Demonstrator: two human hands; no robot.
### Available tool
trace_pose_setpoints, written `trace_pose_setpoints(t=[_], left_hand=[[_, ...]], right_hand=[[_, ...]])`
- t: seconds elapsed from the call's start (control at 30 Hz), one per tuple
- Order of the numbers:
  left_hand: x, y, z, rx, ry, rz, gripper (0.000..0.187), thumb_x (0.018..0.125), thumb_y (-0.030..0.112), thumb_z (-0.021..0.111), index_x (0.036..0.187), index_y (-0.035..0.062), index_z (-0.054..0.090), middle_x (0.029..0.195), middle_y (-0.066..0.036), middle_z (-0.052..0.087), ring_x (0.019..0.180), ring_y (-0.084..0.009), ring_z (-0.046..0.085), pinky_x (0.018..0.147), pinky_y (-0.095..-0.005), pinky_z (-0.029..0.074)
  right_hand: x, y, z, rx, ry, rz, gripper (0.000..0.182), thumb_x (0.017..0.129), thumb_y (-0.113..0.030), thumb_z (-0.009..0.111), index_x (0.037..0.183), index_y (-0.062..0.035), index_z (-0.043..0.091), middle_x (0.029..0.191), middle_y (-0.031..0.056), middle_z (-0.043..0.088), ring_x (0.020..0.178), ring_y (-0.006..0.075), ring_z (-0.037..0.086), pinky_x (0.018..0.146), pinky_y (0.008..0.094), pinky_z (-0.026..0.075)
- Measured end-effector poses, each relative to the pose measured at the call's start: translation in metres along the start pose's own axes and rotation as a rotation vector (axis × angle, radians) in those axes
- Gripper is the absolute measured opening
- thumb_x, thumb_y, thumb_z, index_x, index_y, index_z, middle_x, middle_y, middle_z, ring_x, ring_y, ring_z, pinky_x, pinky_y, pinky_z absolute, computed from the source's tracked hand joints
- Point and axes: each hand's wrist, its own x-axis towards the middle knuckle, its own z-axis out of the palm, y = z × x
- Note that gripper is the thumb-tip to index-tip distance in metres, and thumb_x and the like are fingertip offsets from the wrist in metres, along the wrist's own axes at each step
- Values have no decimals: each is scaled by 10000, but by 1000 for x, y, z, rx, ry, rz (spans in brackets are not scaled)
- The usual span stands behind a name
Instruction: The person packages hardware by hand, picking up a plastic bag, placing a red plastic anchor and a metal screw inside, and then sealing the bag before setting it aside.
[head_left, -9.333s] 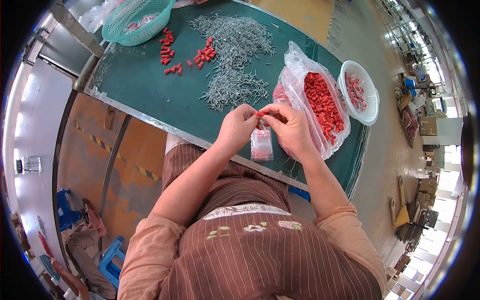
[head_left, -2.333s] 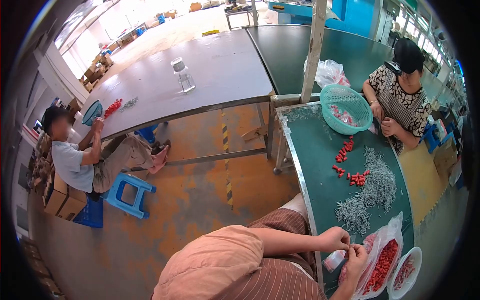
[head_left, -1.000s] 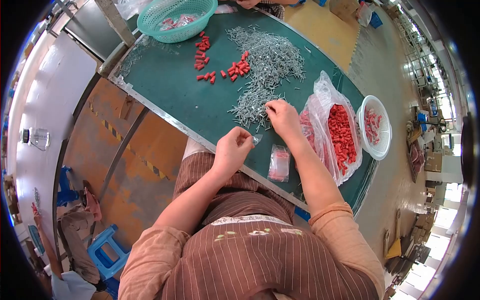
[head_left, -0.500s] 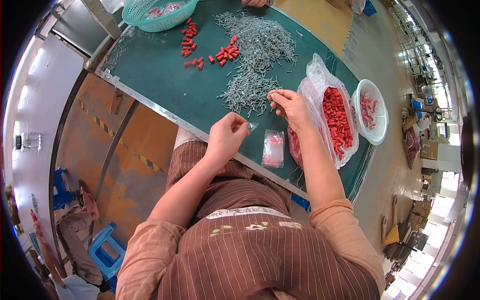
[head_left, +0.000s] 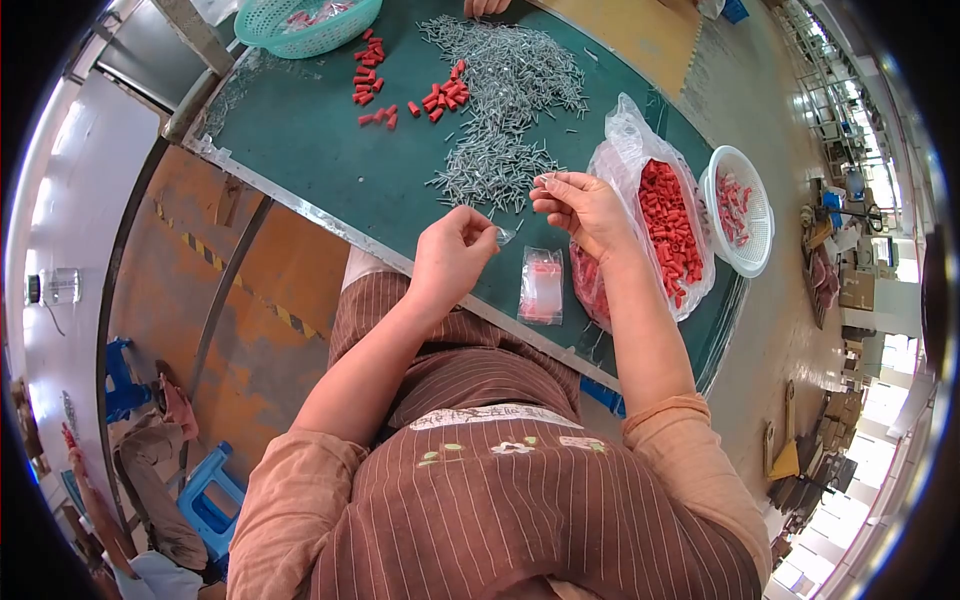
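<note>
My left hand [head_left: 455, 255] is closed in a pinch on a small clear plastic bag [head_left: 506, 236], which pokes out past the fingertips. To its right, my right hand [head_left: 590, 212] has thumb and forefinger pressed together; what they hold is too small to make out. Just beyond both hands spreads a heap of grey metal screws [head_left: 510, 90]. A packet of clear zip bags with a red band [head_left: 541, 288] lies on the table between my forearms. Beside my right wrist stands an open clear bag [head_left: 625, 135] full of short red plastic pieces [head_left: 668, 215].
Loose red pieces [head_left: 445, 98] lie left of the screws on the green table [head_left: 300, 140]. A green basket [head_left: 310, 35] is at the far left corner, a white basket [head_left: 742, 245] at the right edge. Another person's hand [head_left: 486, 6] shows at the far edge.
My right hand's fingertips have risen slightly and curled in, at the near edge of the screw heap. My left hand still pinches the small bag, with a thin piece now showing above it.
</note>
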Motion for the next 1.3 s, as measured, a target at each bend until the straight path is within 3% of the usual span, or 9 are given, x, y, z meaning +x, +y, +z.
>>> trace_pose_setpoints(t=[0.3,0.43,0.63,0.77,0.87,1.0,1.1,1.3], left_hand=[[2,2,0,43,34,20,104,877,89,642,863,-11,614,735,-33,663,685,-74,618,627,-235,475],[2,4,-2,50,25,7,113,871,101,646,877,-9,623,743,-34,673,681,-70,608,622,-230,469],[5,9,0,107,56,2,143,852,125,656,876,-15,635,733,-49,674,679,-90,620,622,-247,476],[9,12,5,183,65,19,152,825,136,668,863,-10,646,727,-55,673,666,-102,618,617,-257,479],[9,18,8,172,21,2,138,822,123,656,871,-6,649,722,-56,673,651,-101,603,610,-260,477],[7,21,14,173,3,10,126,819,114,644,873,0,647,718,-52,672,633,-93,583,590,-259,465],[9,17,16,167,-1,6,126,819,115,642,871,0,643,718,-49,672,628,-87,578,579,-256,457],[10,15,18,136,-14,1,151,822,139,651,869,-4,639,717,-44,675,626,-76,575,570,-248,450]], right_hand=[[6,6,-8,-161,40,-13,182,925,-66,621,1067,44,647,921,100,705,795,148,697,657,236,578],[3,8,-6,-21,42,-49,193,914,-66,618,1048,69,654,930,134,698,842,186,698,723,277,576],[-9,1,2,-211,59,-124,170,898,-51,632,1024,54,675,896,118,701,831,172,699,728,279,567],[-39,-6,23,-468,7,-263,136,860,-63,678,979,-16,724,891,48,708,797,117,678,686,246,507],[-53,-4,36,-666,-19,-505,129,857,-54,672,968,-8,720,858,34,687,812,101,652,688,236,487],[-52,5,38,-856,7,-657,121,827,-37,656,932,-28,715,848,98,660,799,245,651,688,333,497],[-55,3,40,-962,14,-676,123,827,-50,641,927,-34,712,876,127,658,819,309,639,703,370,501],[-58,-3,37,-912,44,-587,126,835,-67,630,928,-35,709,862,126,655,828,311,641,715,380,499]])
